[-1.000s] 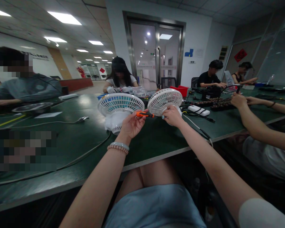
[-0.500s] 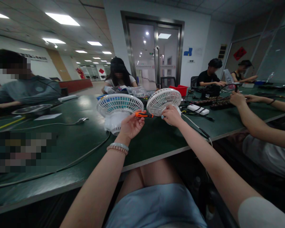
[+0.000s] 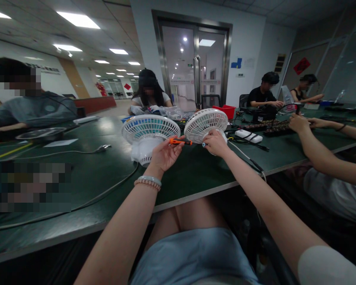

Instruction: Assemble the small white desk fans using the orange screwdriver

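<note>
My left hand (image 3: 165,153) is closed on an orange and black screwdriver (image 3: 179,141), held level above the table with its shaft end toward the right. Just behind that hand stands a white fan (image 3: 146,130), its round grille tilted upward. My right hand (image 3: 215,143) pinches a small piece with a light blue end (image 3: 203,145); most of it is hidden by the fingers. The piece faces the screwdriver's tip, with a small gap between them. Right behind my right hand is a second white fan (image 3: 200,126) with its grille also tilted.
A power strip (image 3: 248,136) and black cables lie right of the fans. A red bin (image 3: 227,111) is behind them. A grey cord with a plug (image 3: 102,148) crosses the left of the green table (image 3: 86,170). Co-workers sit around; one's arms (image 3: 317,142) reach in at right.
The view has shifted very slightly. Both hands keep their holds and stay almost in place, with the screwdriver still pointing toward the small piece.
</note>
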`<state>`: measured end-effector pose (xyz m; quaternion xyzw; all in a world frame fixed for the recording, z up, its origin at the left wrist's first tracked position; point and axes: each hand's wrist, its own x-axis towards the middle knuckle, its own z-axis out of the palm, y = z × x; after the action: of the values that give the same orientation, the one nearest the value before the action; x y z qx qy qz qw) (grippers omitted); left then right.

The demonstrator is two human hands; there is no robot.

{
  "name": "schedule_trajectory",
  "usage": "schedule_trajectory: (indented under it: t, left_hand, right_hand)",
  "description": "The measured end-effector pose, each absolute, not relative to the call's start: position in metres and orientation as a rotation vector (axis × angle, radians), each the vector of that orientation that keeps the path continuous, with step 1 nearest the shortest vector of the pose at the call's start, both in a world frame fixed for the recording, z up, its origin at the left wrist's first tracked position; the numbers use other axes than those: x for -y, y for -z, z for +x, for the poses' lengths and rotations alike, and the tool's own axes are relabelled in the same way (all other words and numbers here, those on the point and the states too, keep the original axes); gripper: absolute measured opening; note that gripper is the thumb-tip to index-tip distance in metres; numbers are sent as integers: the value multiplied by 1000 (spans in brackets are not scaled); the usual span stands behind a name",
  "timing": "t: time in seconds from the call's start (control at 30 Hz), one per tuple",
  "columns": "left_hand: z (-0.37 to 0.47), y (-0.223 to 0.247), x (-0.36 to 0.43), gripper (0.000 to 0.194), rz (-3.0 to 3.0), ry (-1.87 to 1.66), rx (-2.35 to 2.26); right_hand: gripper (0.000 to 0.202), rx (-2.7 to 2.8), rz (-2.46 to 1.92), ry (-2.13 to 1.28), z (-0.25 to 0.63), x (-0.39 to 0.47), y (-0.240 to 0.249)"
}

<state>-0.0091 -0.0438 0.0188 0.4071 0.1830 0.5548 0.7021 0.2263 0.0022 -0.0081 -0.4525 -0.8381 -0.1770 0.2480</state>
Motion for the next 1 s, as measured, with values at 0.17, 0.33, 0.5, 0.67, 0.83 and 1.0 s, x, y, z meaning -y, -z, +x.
schedule_trajectory:
  t: [0.17, 0.33, 0.5, 0.67, 0.83, 1.0]
  left_hand:
    - [-10, -17, 44, 16, 961, -1202, -372]
    - [-8, -13, 45, 18, 1009, -1151, -359]
    - [-5, -11, 41, 18, 1011, -1187, -378]
    - [-5, -11, 37, 19, 1025, -1255, -442]
    - [-5, -11, 36, 23, 995, -1289, -495]
    - [-5, -11, 34, 16, 916, -1377, -529]
  right_hand:
    - [19, 2286, -1242, 478, 225, -1, 8]
    - [19, 2283, -1254, 502, 225, 0, 7]
    - [19, 2294, -1271, 502, 224, 1, 6]
    - [18, 2292, -1274, 500, 224, 2, 5]
    - [19, 2293, -1265, 505, 224, 3, 5]
    - [19, 2296, -1272, 503, 225, 2, 5]
